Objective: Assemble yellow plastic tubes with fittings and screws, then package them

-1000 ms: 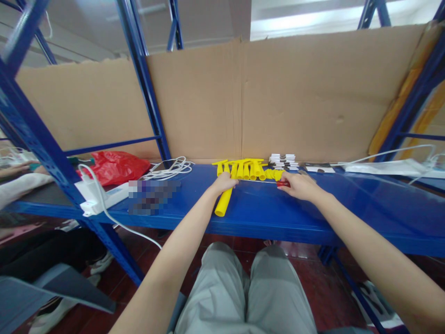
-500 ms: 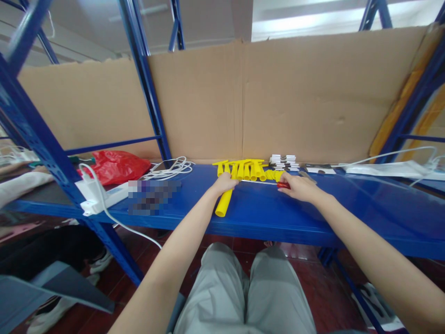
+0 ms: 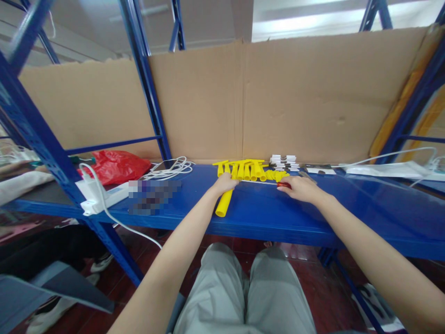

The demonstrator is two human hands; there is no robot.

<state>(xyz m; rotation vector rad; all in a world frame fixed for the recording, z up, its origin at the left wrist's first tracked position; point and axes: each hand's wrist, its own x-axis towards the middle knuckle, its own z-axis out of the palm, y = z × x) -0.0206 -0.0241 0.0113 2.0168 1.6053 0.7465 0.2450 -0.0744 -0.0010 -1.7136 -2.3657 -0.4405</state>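
My left hand (image 3: 225, 183) is closed round a yellow plastic tube (image 3: 223, 204), whose open round end points toward me over the blue shelf. My right hand (image 3: 301, 188) is closed on the red handle of a screwdriver (image 3: 284, 184). Its long thin shaft runs left toward the tube; whether the tip touches anything is hidden by my left hand. Behind my hands stands a row of several yellow T-shaped pieces with tube ends (image 3: 247, 171). Small yellow caps or discs (image 3: 276, 175) lie in a row just beyond the screwdriver.
White clip-like pieces (image 3: 284, 162) are stacked against the cardboard wall (image 3: 295, 93). On the left lie a red plastic bag (image 3: 120, 167), white cables (image 3: 174, 168) and a power strip (image 3: 116, 195). A blue post (image 3: 146, 88) rises behind. A co-worker's sleeve (image 3: 24, 185) shows at far left.
My right hand has dipped slightly, its fingers lower over the red handle, uncovering more of the yellow discs. My left hand and the tube have stayed in place.
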